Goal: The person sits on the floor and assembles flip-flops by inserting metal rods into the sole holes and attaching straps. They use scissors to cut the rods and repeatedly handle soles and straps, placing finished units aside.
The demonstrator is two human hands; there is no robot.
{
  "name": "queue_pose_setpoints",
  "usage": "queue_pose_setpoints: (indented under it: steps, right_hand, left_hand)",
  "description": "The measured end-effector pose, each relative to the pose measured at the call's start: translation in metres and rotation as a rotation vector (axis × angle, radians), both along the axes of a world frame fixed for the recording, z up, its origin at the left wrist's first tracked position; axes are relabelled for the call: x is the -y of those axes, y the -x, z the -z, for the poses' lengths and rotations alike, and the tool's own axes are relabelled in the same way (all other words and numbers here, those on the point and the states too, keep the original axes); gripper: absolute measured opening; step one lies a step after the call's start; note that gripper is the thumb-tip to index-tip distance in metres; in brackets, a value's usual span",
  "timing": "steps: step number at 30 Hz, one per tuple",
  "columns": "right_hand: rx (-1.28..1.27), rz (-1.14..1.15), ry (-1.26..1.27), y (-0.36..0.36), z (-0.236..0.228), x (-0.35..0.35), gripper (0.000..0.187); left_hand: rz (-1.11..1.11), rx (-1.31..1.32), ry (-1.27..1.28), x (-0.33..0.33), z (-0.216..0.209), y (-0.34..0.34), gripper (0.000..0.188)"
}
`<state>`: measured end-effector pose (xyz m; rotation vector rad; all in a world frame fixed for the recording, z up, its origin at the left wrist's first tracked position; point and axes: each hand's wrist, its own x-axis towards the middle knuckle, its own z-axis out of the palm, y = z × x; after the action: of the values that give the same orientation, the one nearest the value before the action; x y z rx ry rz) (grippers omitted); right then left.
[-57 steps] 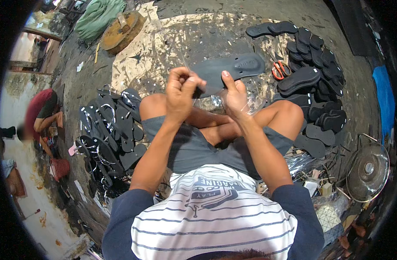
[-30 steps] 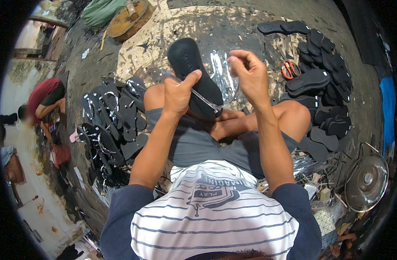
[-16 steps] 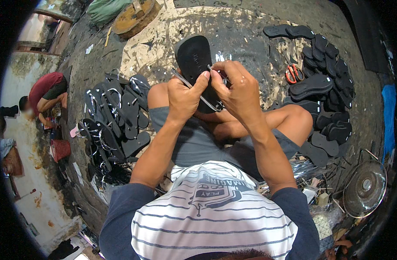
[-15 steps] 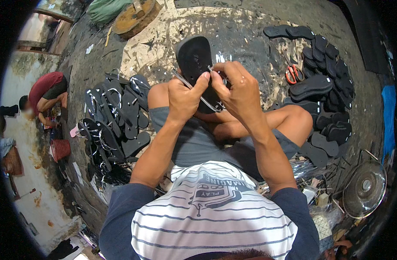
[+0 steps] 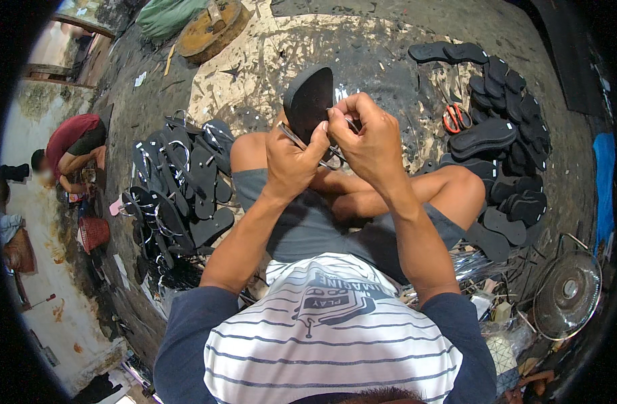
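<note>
— Black rubber at centre frame: what do the hands have?

— A seated person in a striped shirt (image 5: 335,350) holds a black sandal sole (image 5: 307,101) upright above the knees, in the upper middle of the frame. The left hand (image 5: 292,161) is clenched around its lower edge and a thin strap (image 5: 294,137); the right hand (image 5: 369,141) is pinched tight on the strap at the sole's right edge, knuckles touching the left.

— And around them?

— At left centre lies a heap of strapped sandals (image 5: 177,195); at right, a pile of bare soles (image 5: 507,148) with red-handled scissors (image 5: 454,119) beside it. A fan (image 5: 565,296) sits at lower right. Farther off, at upper left, a round wooden block (image 5: 211,27) rests on the floor, and another person in red (image 5: 69,151) crouches at the far left edge.
</note>
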<state>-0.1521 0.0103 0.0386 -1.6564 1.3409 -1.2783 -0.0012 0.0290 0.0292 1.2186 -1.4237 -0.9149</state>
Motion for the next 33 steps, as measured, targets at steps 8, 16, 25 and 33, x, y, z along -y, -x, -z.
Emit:
queue_pose_setpoints:
  steps: [8, 16, 25, 33]
  right_hand:
    - [-0.096, 0.012, 0.133, -0.003, 0.009, 0.003, 0.016]
    - [-0.058, -0.029, 0.053, 0.002, 0.015, 0.008, 0.016]
    - [-0.193, 0.030, 0.158, 0.015, 0.025, 0.006, 0.016]
    - [0.337, -0.101, -0.258, 0.010, 0.029, -0.003, 0.016]
  left_hand:
    - [-0.044, 0.088, 0.215, 0.002, 0.020, 0.003, 0.024]
    - [-0.072, 0.080, 0.023, 0.008, 0.024, 0.004, 0.022]
    - [0.049, -0.050, -0.109, 0.012, 0.027, -0.001, 0.042]
    - [0.315, -0.049, -0.147, 0.010, 0.019, 0.004, 0.066]
